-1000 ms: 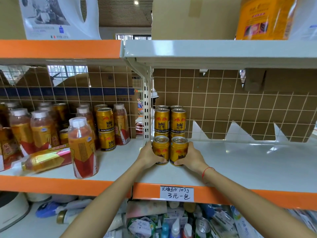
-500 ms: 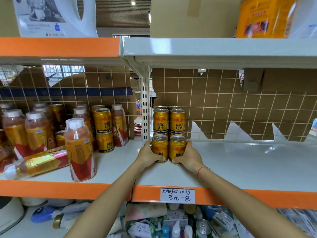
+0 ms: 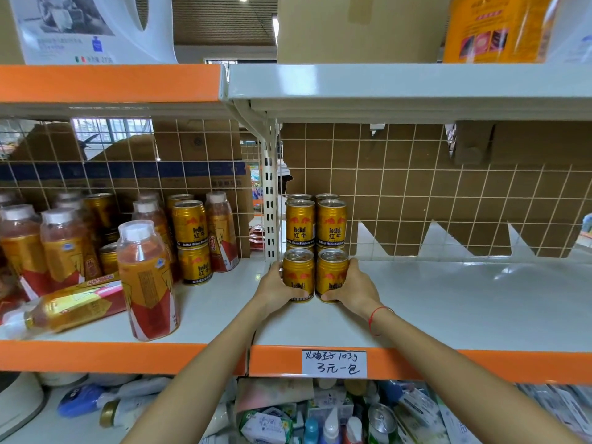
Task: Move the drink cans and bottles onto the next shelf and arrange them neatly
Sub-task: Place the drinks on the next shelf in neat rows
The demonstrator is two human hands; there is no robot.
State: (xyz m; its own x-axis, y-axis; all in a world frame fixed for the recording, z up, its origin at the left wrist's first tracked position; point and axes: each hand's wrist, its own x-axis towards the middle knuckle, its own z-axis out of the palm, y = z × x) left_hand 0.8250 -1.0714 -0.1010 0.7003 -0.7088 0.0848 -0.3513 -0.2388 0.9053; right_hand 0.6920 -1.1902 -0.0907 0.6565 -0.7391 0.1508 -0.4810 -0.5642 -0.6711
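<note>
The left hand (image 3: 278,288) is curling round the left can (image 3: 298,274) and the right hand (image 3: 351,289) round the right can (image 3: 332,275), both standing at the right shelf's (image 3: 464,302) back left corner, just before the stacked cans (image 3: 315,224). Pushing further is likely risking a knock that topples that stack. On the left shelf (image 3: 205,312) bottles (image 3: 145,280) and more cans (image 3: 191,241) are waiting, one bottle lying down (image 3: 69,307) near the front edge
</note>
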